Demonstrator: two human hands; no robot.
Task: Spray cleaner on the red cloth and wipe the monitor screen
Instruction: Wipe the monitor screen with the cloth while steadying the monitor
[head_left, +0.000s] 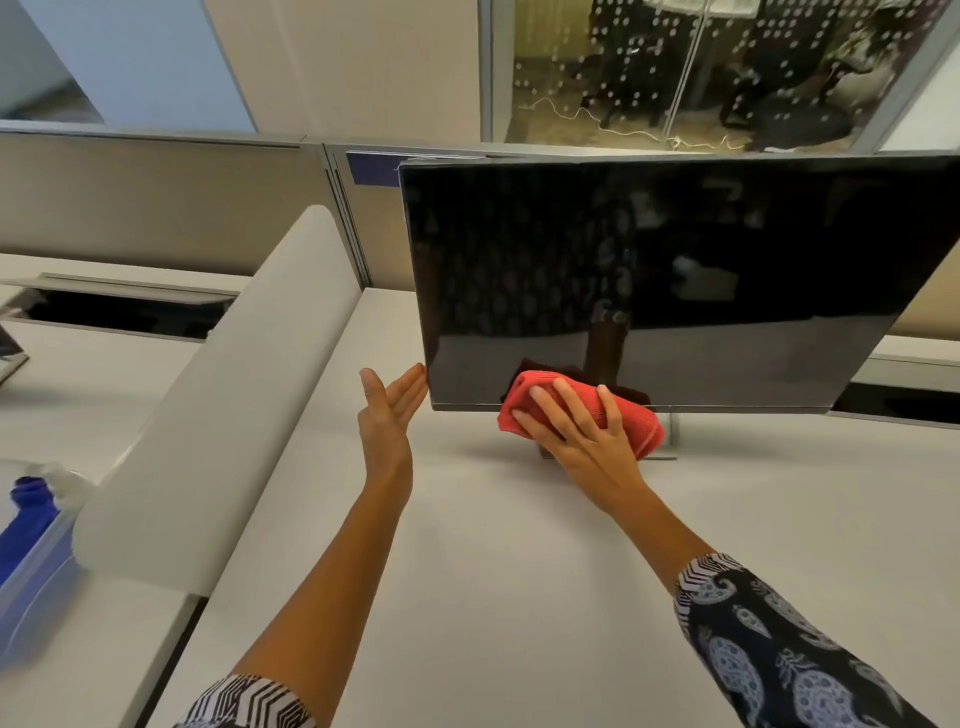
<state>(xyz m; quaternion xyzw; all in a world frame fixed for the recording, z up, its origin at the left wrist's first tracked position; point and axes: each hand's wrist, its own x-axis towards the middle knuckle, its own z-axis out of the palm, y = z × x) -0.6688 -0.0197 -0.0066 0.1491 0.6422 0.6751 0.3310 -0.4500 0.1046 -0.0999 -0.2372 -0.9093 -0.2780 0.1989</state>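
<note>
White desk (493, 545) beneath a glossy black monitor (675, 260); spread right fingers (566, 400) press the bunched red cloth (644, 431), left fingers (410, 387) straight.

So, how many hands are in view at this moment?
2. The left hand, fingers straight, touches the monitor at its lower left corner; the right hand presses the red cloth on its bottom edge.
</note>
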